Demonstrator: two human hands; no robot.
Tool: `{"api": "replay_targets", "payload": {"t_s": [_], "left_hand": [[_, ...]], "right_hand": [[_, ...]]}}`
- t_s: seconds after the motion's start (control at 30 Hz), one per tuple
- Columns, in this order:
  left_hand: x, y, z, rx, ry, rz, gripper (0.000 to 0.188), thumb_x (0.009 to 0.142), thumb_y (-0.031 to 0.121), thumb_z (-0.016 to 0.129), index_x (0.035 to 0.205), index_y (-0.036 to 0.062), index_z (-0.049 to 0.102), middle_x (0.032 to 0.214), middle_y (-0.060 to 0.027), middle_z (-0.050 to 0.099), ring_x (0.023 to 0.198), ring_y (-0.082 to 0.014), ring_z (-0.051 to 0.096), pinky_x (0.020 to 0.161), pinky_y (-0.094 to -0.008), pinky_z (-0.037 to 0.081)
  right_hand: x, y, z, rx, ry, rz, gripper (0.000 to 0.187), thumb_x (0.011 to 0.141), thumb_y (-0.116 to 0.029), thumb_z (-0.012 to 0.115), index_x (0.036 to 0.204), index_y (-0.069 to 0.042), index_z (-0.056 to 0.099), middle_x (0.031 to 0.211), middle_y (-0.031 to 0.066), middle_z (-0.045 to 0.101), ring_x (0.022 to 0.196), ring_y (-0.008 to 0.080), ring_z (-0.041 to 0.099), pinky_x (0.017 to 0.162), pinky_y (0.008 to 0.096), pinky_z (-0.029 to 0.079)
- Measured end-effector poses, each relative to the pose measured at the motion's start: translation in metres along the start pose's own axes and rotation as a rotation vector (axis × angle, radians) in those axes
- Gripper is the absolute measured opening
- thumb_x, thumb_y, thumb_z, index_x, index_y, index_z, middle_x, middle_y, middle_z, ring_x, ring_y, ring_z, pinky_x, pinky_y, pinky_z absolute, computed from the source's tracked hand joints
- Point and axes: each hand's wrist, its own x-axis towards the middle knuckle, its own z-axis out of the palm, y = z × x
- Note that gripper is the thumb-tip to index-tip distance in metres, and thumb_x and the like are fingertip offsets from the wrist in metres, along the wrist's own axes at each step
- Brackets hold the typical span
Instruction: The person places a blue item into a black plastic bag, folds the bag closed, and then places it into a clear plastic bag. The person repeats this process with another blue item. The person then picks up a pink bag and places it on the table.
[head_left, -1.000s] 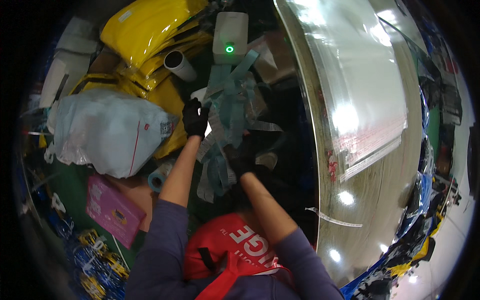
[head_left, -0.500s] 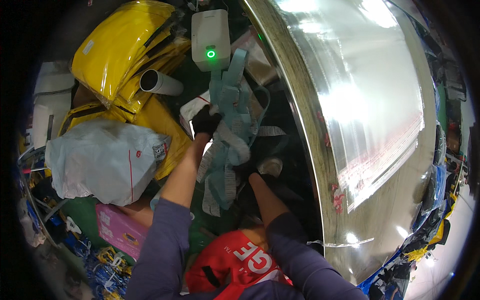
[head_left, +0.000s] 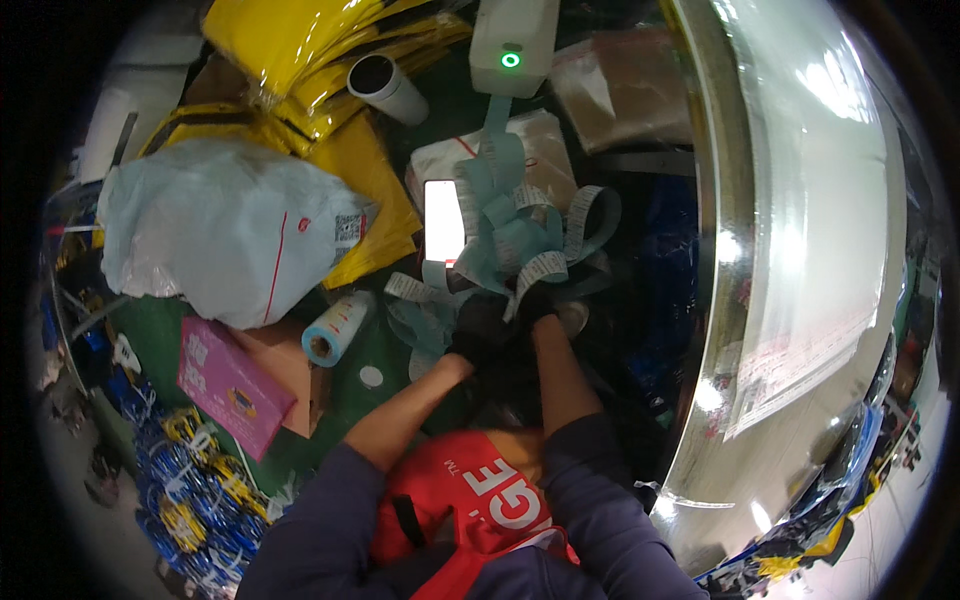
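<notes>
A long label strip (head_left: pixel 510 245), pale blue-green on one side and white with print on the other, hangs in loops from a white label printer (head_left: pixel 513 45) with a green light. My left hand (head_left: pixel 482 328), in a black glove, is closed on the strip's lower part. Beside it my right hand (head_left: pixel 534 302), also black-gloved, grips a white-faced length of the same strip. The fingertips of both are partly hidden by the strip and dark shadow. A phone (head_left: pixel 443 225) with a bright white screen lies just beyond my left hand.
Yellow bags (head_left: pixel 290 45), a white cylinder (head_left: pixel 390 90) and a grey mailer bag (head_left: pixel 220 230) lie at left. Nearer are a film roll (head_left: pixel 338 328), a pink package (head_left: pixel 235 385) and blue-yellow packets (head_left: pixel 190 510). A metal-edged table (head_left: pixel 690 440) with clear bags (head_left: pixel 820 250) stands at right.
My left hand has come back from beside the phone to my right hand, uncovering the screen. The strip's lower loops have shifted. The whole view has turned slightly, moving the printer up and right.
</notes>
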Motion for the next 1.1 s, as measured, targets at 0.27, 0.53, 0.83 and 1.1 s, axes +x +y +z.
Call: {"api": "replay_targets", "payload": {"t_s": [0.27,0.53,0.83,1.1], "left_hand": [[-0.103,-0.079,-0.015,-0.189,0.235,-1.042,0.066,0.083,0.026,0.063,0.138,0.0032,0.036,0.133,-0.0212,0.045,0.119,-0.0339,0.047,0.1,-0.0423,0.037],[-0.077,-0.092,0.012,-0.915,-0.298,-1.246,0.069,0.089,0.023,0.059,0.148,0.0155,0.025,0.146,-0.0133,0.036,0.131,-0.0272,0.037,0.106,-0.0393,0.033],[-0.027,-0.036,0.01,-0.48,-0.008,-0.504,0.033,0.091,0.025,0.045,0.116,0.003,0.051,0.114,-0.0191,0.054,0.106,-0.0344,0.051,0.097,-0.0412,0.038],[-0.097,-0.003,-0.093,-0.42,0.094,-0.124,0.031,0.081,0.021,0.06,0.108,0.0055,0.063,0.09,-0.0216,0.063,0.092,-0.0397,0.058,0.083,-0.0465,0.044]], "right_hand": [[-0.014,0.025,-0.025,-0.036,-0.006,0.063,0.049,0.095,-0.037,0.042,0.134,-0.007,0.042,0.138,0.0129,0.043,0.124,0.0297,0.043,0.103,0.04,0.035],[-0.007,0.005,0.009,-0.196,-0.09,-0.294,0.042,0.094,-0.032,0.044,0.129,-0.008,0.049,0.131,0.0133,0.05,0.119,0.0303,0.047,0.101,0.0429,0.037],[0.02,0.04,0.054,-0.184,-0.235,-0.353,0.039,0.092,-0.033,0.049,0.122,-0.009,0.055,0.125,0.0109,0.054,0.113,0.028,0.05,0.095,0.0411,0.04],[0.082,0.134,0.036,-0.163,-0.151,-0.344,0.035,0.09,-0.034,0.054,0.116,-0.011,0.059,0.12,0.0088,0.056,0.108,0.026,0.052,0.09,0.0394,0.042]]}}
